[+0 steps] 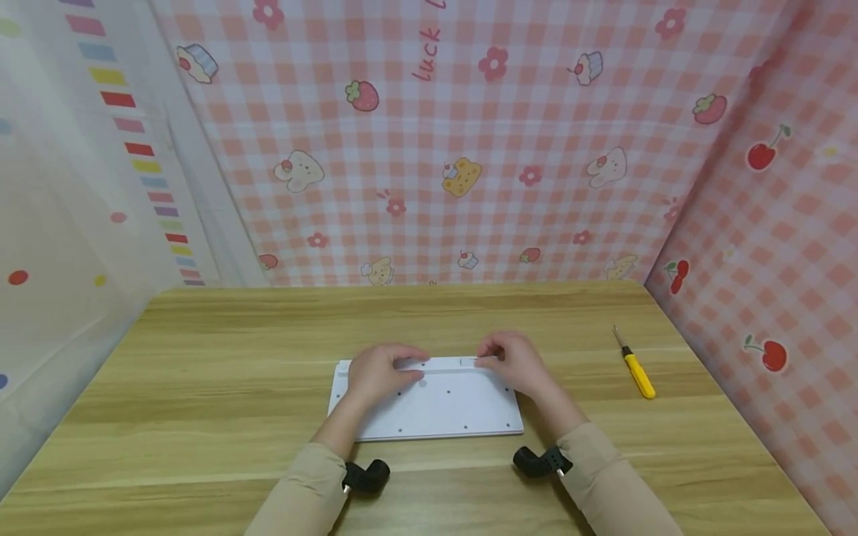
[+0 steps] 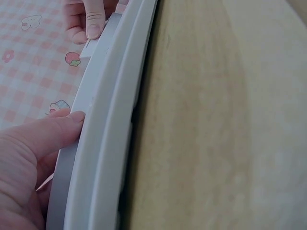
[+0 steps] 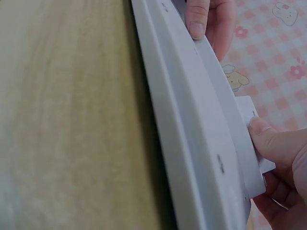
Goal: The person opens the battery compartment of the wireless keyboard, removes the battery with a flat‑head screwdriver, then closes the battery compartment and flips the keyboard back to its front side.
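A white keyboard (image 1: pixel 442 406) lies underside up on the table, with small dark screw holes across it and a raised bar along its far edge. My left hand (image 1: pixel 378 376) grips that bar left of its middle, thumb on the near side and fingers over the back. In the left wrist view the thumb (image 2: pixel 57 129) presses on the bar. Toward the bar's right end, my right hand (image 1: pixel 519 365) pinches a small white battery cover (image 3: pixel 247 106) between thumb and fingers. This piece juts out past the bar in the right wrist view.
A screwdriver (image 1: pixel 640 374) with a yellow handle lies to the right on the wooden table (image 1: pixel 201 417), its tip pointing away. Pink checked cloth (image 1: pixel 436 149) hangs behind the table and at its right side; a pale curtain (image 1: pixel 60 223) hangs at left.
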Demonstrator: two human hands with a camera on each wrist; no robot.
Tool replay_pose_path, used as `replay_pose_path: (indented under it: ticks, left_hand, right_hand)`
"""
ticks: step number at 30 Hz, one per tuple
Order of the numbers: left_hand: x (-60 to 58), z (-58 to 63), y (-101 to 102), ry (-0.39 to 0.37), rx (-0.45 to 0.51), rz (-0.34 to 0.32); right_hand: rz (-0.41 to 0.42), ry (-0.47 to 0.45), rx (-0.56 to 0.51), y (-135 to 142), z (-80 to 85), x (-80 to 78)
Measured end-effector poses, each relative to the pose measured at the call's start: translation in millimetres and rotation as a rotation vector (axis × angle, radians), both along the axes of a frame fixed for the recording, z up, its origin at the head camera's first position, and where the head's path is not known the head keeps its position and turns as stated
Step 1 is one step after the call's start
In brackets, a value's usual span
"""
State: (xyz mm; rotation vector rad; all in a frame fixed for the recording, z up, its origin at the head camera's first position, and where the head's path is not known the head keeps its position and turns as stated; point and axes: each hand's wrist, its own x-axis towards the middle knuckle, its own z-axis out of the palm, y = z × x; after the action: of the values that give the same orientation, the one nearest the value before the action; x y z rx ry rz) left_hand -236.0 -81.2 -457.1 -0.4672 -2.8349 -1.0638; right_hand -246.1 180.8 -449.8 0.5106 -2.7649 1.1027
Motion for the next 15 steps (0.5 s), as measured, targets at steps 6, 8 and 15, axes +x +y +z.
replay_pose_path:
  ticks: [6,8,15]
  left_hand:
    - [0.5,0.2,0,-0.009,0.003,0.0]
    - [0.6,0.4,0,-0.009,0.002,-0.002]
    - [0.0,0.1,0,-0.002,-0.001,-0.011]
  right_hand:
    - [0.045,0.008,-0.05,4,-2.3,0.3]
    - [0.034,-0.021,-0.09,5,-2.3,0.6]
    - [-0.016,-0.087,-0.206,19,4.6,0.1]
